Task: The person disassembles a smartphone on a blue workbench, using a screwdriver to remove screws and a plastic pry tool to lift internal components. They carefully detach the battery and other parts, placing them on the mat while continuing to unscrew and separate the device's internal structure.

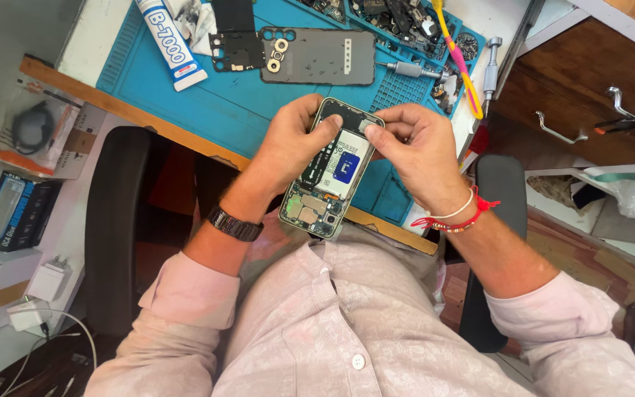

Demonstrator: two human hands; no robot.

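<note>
1. Head view, centre of the frame: an opened phone (330, 170) with its back removed is held tilted above the near edge of a blue work mat (207, 95), its battery and circuit boards facing up.
2. The left hand (292, 143) is closed around the phone's left edge, thumb lying across its upper part. A dark wristwatch (235, 223) sits on that wrist.
3. The right hand (417, 151) is at the phone's upper right corner, thumb and forefinger drawn narrow in a pinch on a small pale piece (368, 126) there; what that piece is cannot be told. Red and white thread bands (456, 216) circle this wrist.
4. Upper centre, on the mat: a grey back cover (317, 56) lies flat, with a black inner frame (237, 50) just beside it on the left and small metal rings at its left end.
5. Upper left of the mat: a white glue tube (171, 43) lies slanted.
6. Upper right: a tray of small parts (395, 18), a yellow and pink tool (458, 62) lying across it, and a metal screwdriver (414, 70) on the mat.
7. Left edge of the frame: boxes (16, 209) and a white charger (47, 281) on a pale surface.
8. Lower frame: the person's pale pink shirt (332, 323), sleeves rolled up, and a black chair (112, 220) on either side.
</note>
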